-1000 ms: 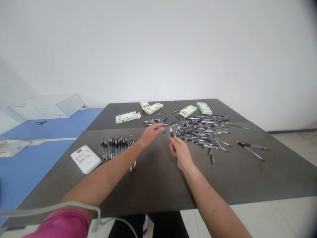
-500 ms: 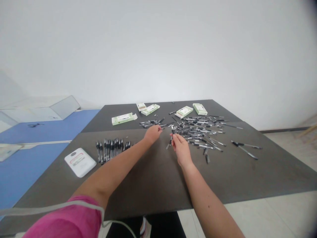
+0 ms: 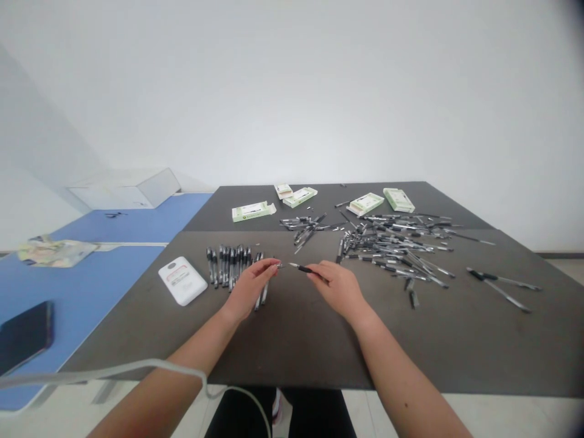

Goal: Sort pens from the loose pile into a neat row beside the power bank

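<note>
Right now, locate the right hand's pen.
In the head view, the black pen sits pinched in the right hand, its tip pointing left toward the left hand, with the loose pen pile to the right.

One slim black gel pen [image 3: 305,269], nearly level and pinched in the right hand [image 3: 337,291], silver tip pointing left, just short of the fingertips of the left hand [image 3: 250,289]. Just beyond that hand, a tight row of black pens [image 3: 230,267], side by side, barrels roughly parallel. Off to the right, a loose heap of black-and-silver pens [image 3: 387,252], crossed every which way, and farther forward, a smaller clump of pens [image 3: 303,225] — well apart from both hands.
</note>
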`<state>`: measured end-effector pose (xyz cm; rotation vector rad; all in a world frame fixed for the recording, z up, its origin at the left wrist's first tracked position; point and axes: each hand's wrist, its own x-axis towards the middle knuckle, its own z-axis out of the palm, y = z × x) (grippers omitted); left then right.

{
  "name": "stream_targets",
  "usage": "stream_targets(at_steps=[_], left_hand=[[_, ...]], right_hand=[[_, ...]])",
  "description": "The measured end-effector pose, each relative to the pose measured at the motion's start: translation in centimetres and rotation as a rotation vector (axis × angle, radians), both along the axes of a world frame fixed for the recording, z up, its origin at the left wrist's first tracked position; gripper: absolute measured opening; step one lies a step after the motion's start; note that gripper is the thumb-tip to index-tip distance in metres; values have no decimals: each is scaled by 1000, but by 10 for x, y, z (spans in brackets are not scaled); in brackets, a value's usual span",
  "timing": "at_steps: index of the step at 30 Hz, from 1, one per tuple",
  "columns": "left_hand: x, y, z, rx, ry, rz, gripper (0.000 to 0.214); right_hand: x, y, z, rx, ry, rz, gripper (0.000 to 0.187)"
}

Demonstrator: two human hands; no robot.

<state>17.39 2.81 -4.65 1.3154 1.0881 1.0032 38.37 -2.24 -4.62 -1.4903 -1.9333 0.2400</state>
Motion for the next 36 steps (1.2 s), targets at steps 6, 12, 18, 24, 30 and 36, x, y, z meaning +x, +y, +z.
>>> stream_targets(at_steps=[6, 12, 18, 24, 30, 36], left_hand=[[4, -2, 3, 25, 42, -39, 35], [2, -1, 7, 123, 195, -98, 32], [4, 0, 10, 277, 318, -196, 20], [3, 2, 7, 315, 357, -239, 20], [-2, -2, 2, 343, 385, -251, 34], [-19, 8, -1, 474, 408, 47, 42]], right_hand=[[0, 0, -1, -23, -81, 15, 24], [1, 0, 1, -53, -116, 37, 24], [-4, 0, -5, -50, -194, 90, 25], [-7, 2, -12, -51, -150, 118, 26], [-12, 6, -15, -157, 61, 165, 23], [-15, 12, -28, -338, 303, 140, 28]])
